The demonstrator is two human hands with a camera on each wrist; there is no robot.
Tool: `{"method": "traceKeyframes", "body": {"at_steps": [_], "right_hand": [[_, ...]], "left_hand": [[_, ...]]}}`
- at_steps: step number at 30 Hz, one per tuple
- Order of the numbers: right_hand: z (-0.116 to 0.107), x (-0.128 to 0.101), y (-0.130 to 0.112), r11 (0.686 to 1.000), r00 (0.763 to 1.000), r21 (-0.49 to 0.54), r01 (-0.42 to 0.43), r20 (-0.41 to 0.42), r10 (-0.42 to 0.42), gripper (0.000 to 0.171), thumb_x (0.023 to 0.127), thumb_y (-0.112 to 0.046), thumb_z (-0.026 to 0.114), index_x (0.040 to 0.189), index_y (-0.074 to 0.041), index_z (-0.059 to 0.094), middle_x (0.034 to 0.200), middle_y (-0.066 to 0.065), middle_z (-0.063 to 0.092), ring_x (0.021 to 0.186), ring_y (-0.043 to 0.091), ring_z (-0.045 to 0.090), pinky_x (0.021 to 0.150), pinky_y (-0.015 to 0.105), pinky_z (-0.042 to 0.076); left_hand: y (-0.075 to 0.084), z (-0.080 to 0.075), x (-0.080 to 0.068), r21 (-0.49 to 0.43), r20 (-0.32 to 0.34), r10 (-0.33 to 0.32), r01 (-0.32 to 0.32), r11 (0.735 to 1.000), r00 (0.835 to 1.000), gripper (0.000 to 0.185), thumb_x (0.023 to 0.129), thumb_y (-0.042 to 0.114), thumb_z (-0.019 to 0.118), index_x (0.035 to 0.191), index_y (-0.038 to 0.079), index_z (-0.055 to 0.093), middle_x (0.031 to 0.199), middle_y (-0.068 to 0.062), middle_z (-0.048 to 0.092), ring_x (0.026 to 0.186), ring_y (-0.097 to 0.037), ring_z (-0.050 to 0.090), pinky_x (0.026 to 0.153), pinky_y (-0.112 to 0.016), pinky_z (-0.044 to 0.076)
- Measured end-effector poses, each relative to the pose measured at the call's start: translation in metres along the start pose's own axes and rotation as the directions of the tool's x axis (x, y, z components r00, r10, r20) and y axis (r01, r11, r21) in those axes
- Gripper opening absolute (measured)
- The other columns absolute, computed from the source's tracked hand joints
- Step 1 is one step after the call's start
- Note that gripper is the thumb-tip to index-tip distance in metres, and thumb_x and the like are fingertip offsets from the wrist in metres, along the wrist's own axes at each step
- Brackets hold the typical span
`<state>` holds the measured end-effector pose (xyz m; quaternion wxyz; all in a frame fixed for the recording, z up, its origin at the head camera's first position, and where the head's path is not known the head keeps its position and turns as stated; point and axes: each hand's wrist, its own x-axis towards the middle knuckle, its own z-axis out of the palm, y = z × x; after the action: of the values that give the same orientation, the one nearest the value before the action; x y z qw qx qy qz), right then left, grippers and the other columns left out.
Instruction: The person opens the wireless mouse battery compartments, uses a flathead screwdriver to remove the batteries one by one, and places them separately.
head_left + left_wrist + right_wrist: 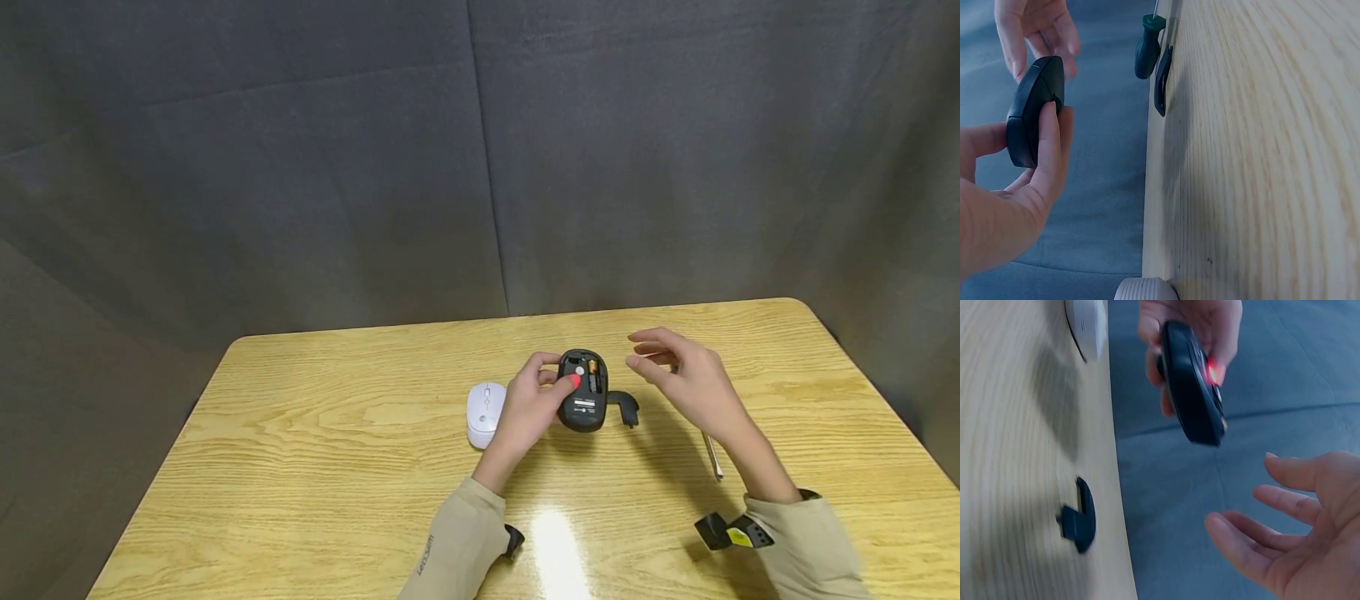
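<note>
My left hand (pixel 527 403) grips a black computer mouse (pixel 583 410) above the table, its underside facing the head camera. In the mouse's uncovered compartment lies a battery (pixel 594 375) with an orange end. A red glow falls on the left thumb, which presses the underside. To the right, my right hand (pixel 693 379) hovers with its fingers apart and nothing between them, as the right wrist view also shows. Below the mouse, its black battery cover (pixel 1087 515) rests on the table.
A white mouse (pixel 485 408) sits on the wooden table (pixel 322 467) beside the left wrist. Partly hidden under the right arm is a screwdriver (pixel 712 457); its dark green handle (pixel 1147 49) shows in the left wrist view. Dark cloth (pixel 360 192) hangs behind the table.
</note>
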<state>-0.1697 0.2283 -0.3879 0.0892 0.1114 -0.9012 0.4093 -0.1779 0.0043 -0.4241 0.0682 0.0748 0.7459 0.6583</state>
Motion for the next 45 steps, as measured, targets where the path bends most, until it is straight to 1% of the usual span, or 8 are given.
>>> {"method": "traceKeyframes", "body": {"at_steps": [4,10,17,22,25,32,38,45], "right_hand": [[0.009,-0.001,-0.005,0.998,0.999,0.056,0.031,0.035,-0.033,0.036,0.102,-0.018,0.069,0.134,-0.002,0.066,0.125,0.021,0.07,0.108,0.04,0.069,0.085,0.056,0.057],[0.018,-0.002,-0.008,0.991,0.995,0.127,0.043,0.08,-0.054,0.035,0.102,-0.014,0.068,0.134,0.0,0.066,0.128,0.021,0.068,0.112,0.036,0.068,0.091,0.054,0.056],[0.025,-0.004,-0.009,0.979,0.994,0.205,-0.006,0.105,-0.015,0.037,0.101,-0.013,0.068,0.135,0.001,0.065,0.121,0.022,0.07,0.108,0.037,0.069,0.082,0.042,0.061],[0.03,-0.003,-0.008,0.966,0.996,0.258,-0.015,0.088,-0.008,0.034,0.1,-0.009,0.069,0.132,0.002,0.066,0.121,0.022,0.069,0.105,0.036,0.071,0.081,0.04,0.061],[0.032,-0.003,-0.008,0.958,0.996,0.287,-0.027,0.084,0.003,0.035,0.099,-0.008,0.07,0.132,0.002,0.066,0.124,0.023,0.067,0.106,0.036,0.071,0.081,0.038,0.061],[0.036,-0.003,-0.009,0.953,0.992,0.3,-0.052,0.122,0.016,0.042,0.1,-0.009,0.069,0.141,-0.001,0.061,0.135,0.025,0.062,0.114,0.04,0.067,0.08,0.028,0.059],[0.038,-0.004,-0.01,0.943,0.994,0.323,-0.083,0.099,0.054,0.039,0.099,-0.008,0.07,0.137,0.0,0.065,0.136,0.023,0.063,0.114,0.039,0.067,0.079,0.024,0.057],[0.045,-0.005,-0.013,0.934,0.994,0.341,-0.109,0.025,0.107,0.033,0.095,0.004,0.069,0.129,0.004,0.067,0.131,0.024,0.064,0.108,0.04,0.068,0.075,0.022,0.058]], "left_hand": [[0.001,0.0,0.001,-0.031,0.01,-0.025,0.025,0.999,1.0,0.041,0.1,0.016,0.066,0.137,0.001,0.057,0.108,-0.014,0.071,0.09,-0.023,0.074,0.069,-0.032,0.061],[0.003,0.0,0.001,-0.092,0.024,-0.04,0.043,0.995,0.999,0.041,0.1,0.016,0.066,0.137,0.001,0.057,0.108,-0.015,0.071,0.085,-0.022,0.073,0.067,-0.035,0.062],[0.003,0.0,0.002,-0.123,0.016,-0.043,0.045,0.991,0.999,0.042,0.099,0.015,0.066,0.137,0.001,0.058,0.105,-0.013,0.07,0.077,-0.016,0.069,0.063,-0.029,0.059],[0.003,0.001,0.002,-0.123,-0.001,-0.044,0.043,0.991,0.999,0.041,0.098,0.014,0.066,0.136,0.001,0.058,0.105,-0.014,0.071,0.073,-0.014,0.067,0.06,-0.026,0.056],[0.002,0.001,0.003,-0.12,-0.006,-0.044,0.043,0.992,0.999,0.041,0.098,0.013,0.066,0.136,0.0,0.058,0.106,-0.015,0.072,0.074,-0.014,0.067,0.059,-0.026,0.055],[0.001,0.001,0.003,-0.124,-0.014,-0.038,0.036,0.992,0.999,0.042,0.097,0.014,0.066,0.136,0.0,0.058,0.106,-0.015,0.07,0.075,-0.015,0.068,0.059,-0.025,0.055],[0.0,0.001,0.002,-0.107,-0.023,-0.026,0.024,0.994,0.999,0.042,0.097,0.014,0.066,0.136,0.0,0.058,0.107,-0.015,0.071,0.078,-0.015,0.069,0.058,-0.024,0.053],[0.003,0.002,-0.001,-0.056,-0.015,0.014,-0.015,0.998,1.0,0.041,0.099,0.014,0.066,0.137,0.001,0.057,0.11,-0.015,0.071,0.092,-0.021,0.074,0.066,-0.028,0.059]]}}
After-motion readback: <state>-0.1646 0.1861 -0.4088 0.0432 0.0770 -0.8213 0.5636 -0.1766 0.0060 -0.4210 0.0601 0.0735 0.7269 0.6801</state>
